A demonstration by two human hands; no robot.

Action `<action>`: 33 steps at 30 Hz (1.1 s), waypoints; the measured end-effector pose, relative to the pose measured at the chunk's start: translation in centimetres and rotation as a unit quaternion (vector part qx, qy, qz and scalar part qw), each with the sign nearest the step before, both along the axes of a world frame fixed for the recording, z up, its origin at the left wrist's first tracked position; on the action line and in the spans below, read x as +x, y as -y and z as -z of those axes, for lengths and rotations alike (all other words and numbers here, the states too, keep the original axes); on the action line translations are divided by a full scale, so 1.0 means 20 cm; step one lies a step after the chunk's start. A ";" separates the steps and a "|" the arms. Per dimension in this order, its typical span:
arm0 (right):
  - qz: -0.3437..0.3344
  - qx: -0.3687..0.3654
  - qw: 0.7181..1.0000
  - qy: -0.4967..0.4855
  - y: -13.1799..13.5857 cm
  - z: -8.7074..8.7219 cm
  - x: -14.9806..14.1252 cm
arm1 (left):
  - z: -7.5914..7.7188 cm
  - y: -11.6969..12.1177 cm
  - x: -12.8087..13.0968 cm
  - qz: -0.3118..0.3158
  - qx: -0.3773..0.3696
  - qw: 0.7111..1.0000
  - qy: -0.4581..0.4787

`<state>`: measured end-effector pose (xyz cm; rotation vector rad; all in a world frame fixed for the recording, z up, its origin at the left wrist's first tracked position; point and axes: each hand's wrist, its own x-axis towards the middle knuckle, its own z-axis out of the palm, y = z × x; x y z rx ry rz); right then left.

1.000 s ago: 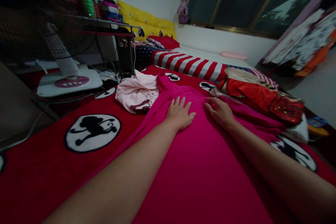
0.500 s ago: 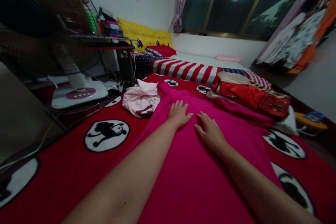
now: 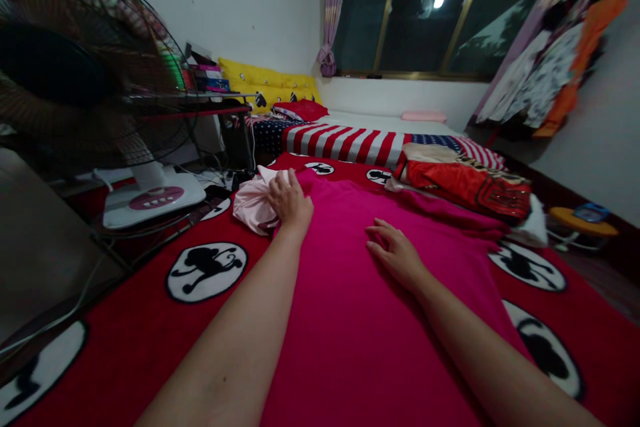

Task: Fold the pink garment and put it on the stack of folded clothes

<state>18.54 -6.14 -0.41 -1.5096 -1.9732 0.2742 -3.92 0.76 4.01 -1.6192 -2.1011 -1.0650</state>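
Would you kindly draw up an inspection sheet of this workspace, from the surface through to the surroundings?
Surface: red blanket with monkey prints in white ovals.
Job's things: magenta garment, spread out broadly flat on the blanket.
Clutter: crumpled pale pink cloth by its far left side; red-orange bundle beyond its far right.
Hands: left hand open over the pink cloth and the magenta edge; right hand over the magenta garment, fingers loosely bent, contact unclear.
Cables: pale cord at lower left.
Surroundings: fan at left, striped bed cover ahead, hanging clothes at far right.
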 end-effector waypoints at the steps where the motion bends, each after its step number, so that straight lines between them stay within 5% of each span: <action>1: 0.000 0.001 1.000 -0.002 0.00 0.00 0.00 | 0.00 -0.01 -0.03 -0.026 -0.009 0.999 0.031; 8: 0.005 -0.012 1.000 -0.002 0.01 -0.02 -0.01 | 0.02 -0.06 -0.15 -0.048 -0.015 0.991 0.123; 18: 0.009 -0.019 1.000 0.005 0.03 -0.04 -0.02 | -0.03 -0.10 -0.15 0.039 0.077 0.970 0.227; 22: 0.017 -0.018 1.000 0.014 0.03 -0.04 -0.03 | -0.09 -0.11 -0.05 0.098 0.106 0.953 0.266; 25: 0.013 -0.014 1.000 0.015 0.02 -0.03 -0.03 | -0.08 -0.06 0.15 0.228 0.058 0.950 0.206; 28: 0.015 -0.006 1.000 0.006 0.01 -0.02 -0.02 | 0.02 0.02 0.34 0.398 -0.104 0.909 0.067; 30: 0.020 -0.003 1.000 0.002 0.01 -0.01 -0.03 | 0.09 0.04 0.41 0.443 -0.173 0.879 -0.030; 33: 0.023 -0.001 1.000 0.001 0.01 -0.02 -0.03 | 0.17 0.06 0.43 0.431 -0.194 0.875 -0.105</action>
